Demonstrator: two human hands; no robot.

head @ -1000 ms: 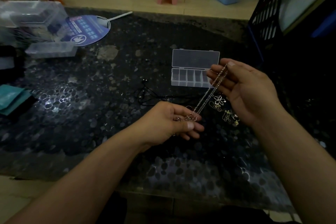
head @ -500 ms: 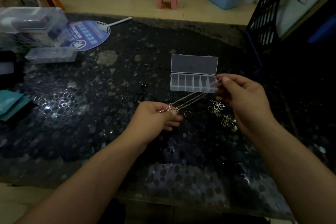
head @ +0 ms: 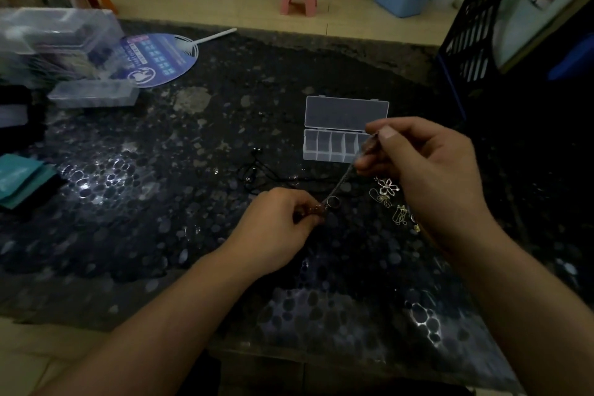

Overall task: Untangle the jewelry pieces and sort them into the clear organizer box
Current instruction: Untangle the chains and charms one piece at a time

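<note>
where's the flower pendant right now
In the head view, the flower pendant lies on the table, right of centre, just below the right hand, in front of the organizer box.

worktop (head: 193,235): dark, pebble-patterned, glossy | far centre: clear organizer box (head: 334,146), lid open | near it: black cord (head: 257,170), flower pendant (head: 387,186), gold pieces (head: 400,214), ring (head: 333,202) | far left: round fan (head: 160,58), closed clear case (head: 93,93), large clear box (head: 54,42) | left edge: teal packet (head: 19,177)
</note>
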